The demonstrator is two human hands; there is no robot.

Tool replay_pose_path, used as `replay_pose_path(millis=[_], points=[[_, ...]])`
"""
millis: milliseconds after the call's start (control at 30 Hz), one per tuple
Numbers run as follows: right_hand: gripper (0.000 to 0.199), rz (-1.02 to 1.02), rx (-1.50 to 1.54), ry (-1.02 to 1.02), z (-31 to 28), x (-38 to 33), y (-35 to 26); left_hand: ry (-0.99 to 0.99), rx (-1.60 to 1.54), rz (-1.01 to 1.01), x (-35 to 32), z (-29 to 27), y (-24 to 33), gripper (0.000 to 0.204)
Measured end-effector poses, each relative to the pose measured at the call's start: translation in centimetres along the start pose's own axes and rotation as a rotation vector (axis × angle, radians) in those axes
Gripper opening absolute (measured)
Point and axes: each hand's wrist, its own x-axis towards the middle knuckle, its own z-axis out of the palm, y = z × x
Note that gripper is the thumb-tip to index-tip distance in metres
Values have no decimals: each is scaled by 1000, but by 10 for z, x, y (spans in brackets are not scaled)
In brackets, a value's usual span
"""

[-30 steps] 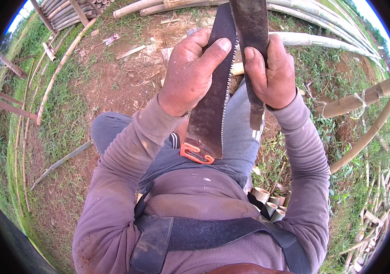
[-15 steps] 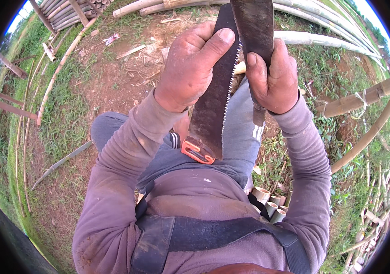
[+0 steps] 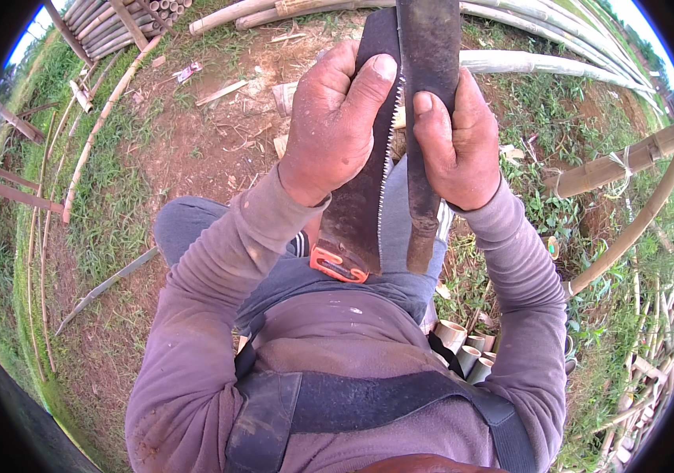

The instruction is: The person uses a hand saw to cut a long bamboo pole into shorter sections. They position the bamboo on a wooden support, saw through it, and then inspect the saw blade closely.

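My left hand point(image 3: 334, 126) pinches a handsaw point(image 3: 353, 197) by the blade, with the thumb flat on its dark face. The saw's toothed edge faces right, and its orange handle end point(image 3: 338, 265) points down toward my lap. In my right hand point(image 3: 463, 150) is a dark machete point(image 3: 429, 55), gripped round the blade with the thumb on its near face. Its brown handle point(image 3: 422, 243) points toward me, and its far end runs out of the top of the picture. The machete lies along the saw's teeth; whether the two touch, I cannot tell.
Beneath the tools are my grey-blue trouser legs point(image 3: 274, 276). Cut bamboo pieces point(image 3: 471, 356) stand by my right side. Long bamboo poles point(image 3: 550, 63) lie at the far right, and a tied bamboo pole point(image 3: 629, 165) juts in at right. A long thin blade point(image 3: 104, 288) rests on the grass at left.
My right hand has moved slightly left, and the machete's handle has swung down toward me, so more of it shows. The saw has shifted a little left with my left hand.
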Motion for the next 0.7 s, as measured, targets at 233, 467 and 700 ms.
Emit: replay_pose_path(millis=[233,467,700], points=[[20,-89,-99,-3,-13,5,8,15,-84,-87,2,0,5,27],[22,-145,-174,-8,-15,13,13,12,-99,-132,3,1,13,26],[22,-219,-226,3,-14,16,15,-21,-92,-115,4,-1,13,26]])
